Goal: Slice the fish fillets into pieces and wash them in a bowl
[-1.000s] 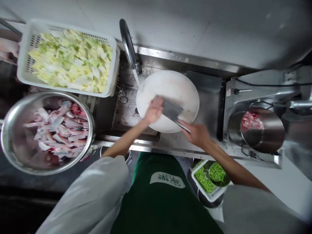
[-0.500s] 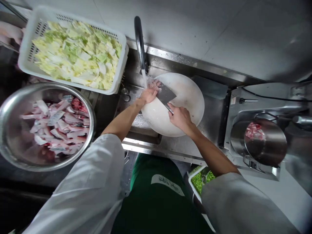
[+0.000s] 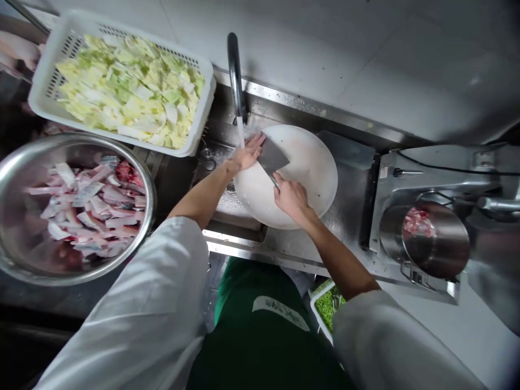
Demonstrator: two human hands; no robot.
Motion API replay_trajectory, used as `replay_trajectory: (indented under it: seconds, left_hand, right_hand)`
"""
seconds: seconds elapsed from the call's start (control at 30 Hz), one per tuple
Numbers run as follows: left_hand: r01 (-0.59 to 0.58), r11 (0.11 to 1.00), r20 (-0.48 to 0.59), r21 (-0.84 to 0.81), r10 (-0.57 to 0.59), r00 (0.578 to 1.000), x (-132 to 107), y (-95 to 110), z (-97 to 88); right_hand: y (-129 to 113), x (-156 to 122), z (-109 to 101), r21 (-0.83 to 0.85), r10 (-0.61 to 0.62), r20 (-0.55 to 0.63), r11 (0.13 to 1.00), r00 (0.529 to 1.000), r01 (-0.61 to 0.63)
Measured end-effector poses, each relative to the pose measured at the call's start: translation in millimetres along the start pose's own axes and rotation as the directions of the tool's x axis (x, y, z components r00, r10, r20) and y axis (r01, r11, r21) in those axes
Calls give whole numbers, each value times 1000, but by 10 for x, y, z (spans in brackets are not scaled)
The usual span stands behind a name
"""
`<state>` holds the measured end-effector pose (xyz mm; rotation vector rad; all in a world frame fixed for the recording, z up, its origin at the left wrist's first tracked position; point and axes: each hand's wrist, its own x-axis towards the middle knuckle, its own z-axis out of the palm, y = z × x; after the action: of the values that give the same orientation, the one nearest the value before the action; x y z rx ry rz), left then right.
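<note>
My right hand (image 3: 291,196) is closed round the handle of a cleaver (image 3: 273,157), its index finger stretched along toward the blade. The broad grey blade slants over a round white cutting board (image 3: 314,168) that lies partly across the sink. By the blade's far left end is my left hand (image 3: 247,154), fingers outstretched and their tips at the metal. Running water from the black tap (image 3: 234,70) falls right beside that hand and splashes behind it.
On the left stand a white basket (image 3: 40,105) of chopped cabbage and a steel bowl (image 3: 151,200) of fish pieces. A steel pot (image 3: 450,244) with some meat is on the right. Below the counter edge sits a tray (image 3: 314,306) of chopped greens.
The cleaver and my right hand have shifted slightly left. My left hand's fingers now lie straighter beside the blade, and the splash around them is smaller. The view has moved a little.
</note>
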<state>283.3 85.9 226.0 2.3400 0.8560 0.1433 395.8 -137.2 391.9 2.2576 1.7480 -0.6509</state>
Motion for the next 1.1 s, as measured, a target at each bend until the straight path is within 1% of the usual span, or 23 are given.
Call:
replay_trajectory:
  seconds: [0.03, 0.07, 0.13, 0.2, 0.23, 0.27, 0.33, 0.43, 0.5, 0.57, 0.6, 0.67, 0.7, 0.73, 0.8, 0.83, 0.87, 0.9, 0.97, 1.0, 1.03, 1.07, 1.1]
  left_hand:
    - [4, 1000, 13, 11, -4, 1000, -86, 90, 58]
    - [-10, 1000, 31, 18, 9, 999, -254, 257, 187]
    - [-67, 998, 39, 5, 67, 997, -711, 714, 573]
    - [-120, 993, -3, -17, 120, 993, -1098, 1116, 942]
    - [-128, 992, -18, -19, 127, 992, -1196, 1226, 1052]
    - [-125, 992, -20, -15, 124, 992, -1215, 1257, 1092]
    - [-90, 996, 2, 9, 90, 996, -1027, 1105, 968]
    - [-26, 998, 83, 64, 21, 996, -444, 667, 481]
    - [14, 995, 145, 94, -27, 989, -143, 508, 158]
    - [24, 995, 157, 96, -39, 987, -110, 538, -63]
    - [8, 997, 131, 80, -19, 991, -219, 606, -126]
    - [-48, 999, 14, 24, 47, 999, -689, 779, -164]
    - [-64, 998, -63, -12, 63, 996, -1035, 857, -141]
    - [-41, 998, -134, -46, 35, 990, -1441, 918, -93]
    - [133, 984, -255, -118, -159, 954, -2375, 975, 82]
    - [261, 952, -285, -162, -298, 911, -2869, 978, 207]
    - [400, 893, -302, -207, -447, 842, -3360, 973, 352]
    - [527, 815, -303, -242, -580, 756, -3828, 969, 509]
    - [708, 648, -262, -281, -762, 593, -4629, 991, 812]
    - [762, 578, -251, -292, -815, 522, -4930, 1028, 931]
    - [797, 528, -245, -293, -847, 471, -5151, 1082, 1013]
    - [823, 510, -234, -250, -856, 460, -5286, 1151, 1053]
    - [827, 541, -208, -154, -836, 508, -5336, 1229, 1048]
  right_hand:
    - [57, -120, 54, -6, 1, 16, 1000, 1000, -1]
    - [143, -344, 143, -19, 9, 50, 1000, 999, -8]
    - [358, -951, 376, -73, 70, 149, 996, 986, -60]
    - [545, -1465, 583, -124, 121, 196, 987, 973, -98]
    - [599, -1596, 644, -133, 131, 211, 986, 969, -104]
    - [615, -1620, 670, -131, 129, 212, 986, 969, -103]
    - [542, -1362, 631, -99, 100, 201, 992, 974, -81]
    - [306, -549, 447, -33, 49, 151, 998, 987, -45]
    - [207, -57, 317, 2, 39, 121, 999, 992, -40]
    - [249, 206, 219, 37, 49, 63, 998, 997, -51]
    - [337, 238, 190, 62, 62, 26, 996, 998, -63]
    - [637, 132, 189, 121, 92, -57, 989, 994, -84]
    - [829, 22, 219, 146, 112, -102, 985, 988, -97]
    - [1030, -104, 266, 163, 149, -135, 978, 980, -126]
    - [1389, -346, 390, 176, 251, -170, 959, 953, -221]
    - [1513, -441, 454, 174, 301, -168, 947, 939, -272]
    - [1582, -511, 512, 170, 341, -145, 933, 929, -316]
    - [1589, -555, 563, 169, 369, -105, 922, 924, -349]
    - [1402, -567, 642, 185, 377, -21, 912, 926, -367]
    - [1217, -538, 674, 202, 375, 16, 907, 927, -370]
    - [985, -488, 700, 225, 363, 43, 904, 931, -363]
    - [722, -419, 720, 250, 338, 57, 906, 940, -341]
    - [446, -332, 732, 276, 301, 69, 911, 951, -308]
